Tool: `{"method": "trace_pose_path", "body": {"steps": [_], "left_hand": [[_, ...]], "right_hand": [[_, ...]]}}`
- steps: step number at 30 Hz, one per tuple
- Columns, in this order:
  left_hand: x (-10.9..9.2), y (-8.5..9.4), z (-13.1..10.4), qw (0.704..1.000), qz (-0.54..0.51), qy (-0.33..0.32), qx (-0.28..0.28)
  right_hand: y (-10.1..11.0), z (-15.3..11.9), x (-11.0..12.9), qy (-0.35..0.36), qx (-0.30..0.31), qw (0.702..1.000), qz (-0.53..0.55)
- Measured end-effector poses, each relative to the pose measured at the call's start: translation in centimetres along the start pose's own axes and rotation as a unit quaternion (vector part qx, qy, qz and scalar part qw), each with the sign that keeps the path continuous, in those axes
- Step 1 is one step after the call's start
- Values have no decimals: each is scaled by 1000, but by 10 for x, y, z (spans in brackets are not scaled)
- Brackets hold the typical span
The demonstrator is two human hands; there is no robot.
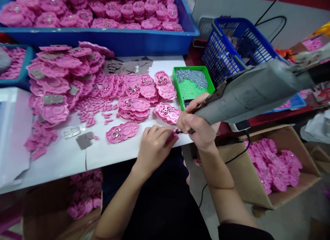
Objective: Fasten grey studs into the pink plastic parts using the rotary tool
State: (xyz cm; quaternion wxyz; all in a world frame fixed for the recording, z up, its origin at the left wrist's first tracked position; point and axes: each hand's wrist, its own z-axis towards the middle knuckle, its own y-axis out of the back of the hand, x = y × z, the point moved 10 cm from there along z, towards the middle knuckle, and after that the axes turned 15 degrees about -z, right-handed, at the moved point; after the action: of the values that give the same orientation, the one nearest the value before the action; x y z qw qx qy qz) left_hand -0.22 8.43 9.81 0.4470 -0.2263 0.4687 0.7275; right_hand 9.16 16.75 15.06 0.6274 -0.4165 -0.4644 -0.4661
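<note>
My left hand is closed on a pink plastic casing at the table's front edge, its fingers covering most of the part. My right hand wraps round a grey electric screwdriver, tilted so its thin bit meets the casing beside my left fingertips. Just beyond my hands lies another pink casing with shiny metal contacts. Further left are a stack of casings and a single casing. A green tray of small screws stands behind my right hand.
At left lie a heap of pink casings, small pink pieces and grey plates. A blue bin stands behind, with a blue basket to its right. A cardboard box of pink parts sits low at right.
</note>
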Motion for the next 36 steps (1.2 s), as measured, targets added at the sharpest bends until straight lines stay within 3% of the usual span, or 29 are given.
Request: {"method": "trace_pose_path", "body": {"steps": [5, 8, 12, 18, 22, 25, 28, 32, 34, 36], "left_hand": [[2, -1, -1, 1000, -6, 8, 15], [1, -2, -3, 1000, 4, 0, 17], [-7, -1, -6, 998, 49, -38, -2], [-21, 7, -10, 991, 88, -66, -74], [-37, 16, -1, 991, 85, -91, -56], [-46, 24, 36, 989, 88, -122, -12], [-34, 14, 105, 981, 150, -111, 51], [4, -37, 199, 966, 212, -57, 135], [22, -62, 226, 965, 212, -25, 154], [31, -83, 237, 965, 204, -27, 163]], "right_hand": [[13, 5, 49, 87, -42, 995, 1], [30, 8, 70, 101, -80, 992, -14], [54, 6, 74, 111, -111, 986, -49], [71, -2, 71, 135, -90, 985, -52], [84, -7, 77, 139, -89, 985, -50], [92, -8, 75, 118, -94, 987, -54], [95, -8, 74, 114, -102, 987, -43], [94, -8, 64, 90, -113, 989, -16], [94, -9, 60, 77, -116, 990, -5], [94, -12, 57, 75, -111, 991, -2]]}}
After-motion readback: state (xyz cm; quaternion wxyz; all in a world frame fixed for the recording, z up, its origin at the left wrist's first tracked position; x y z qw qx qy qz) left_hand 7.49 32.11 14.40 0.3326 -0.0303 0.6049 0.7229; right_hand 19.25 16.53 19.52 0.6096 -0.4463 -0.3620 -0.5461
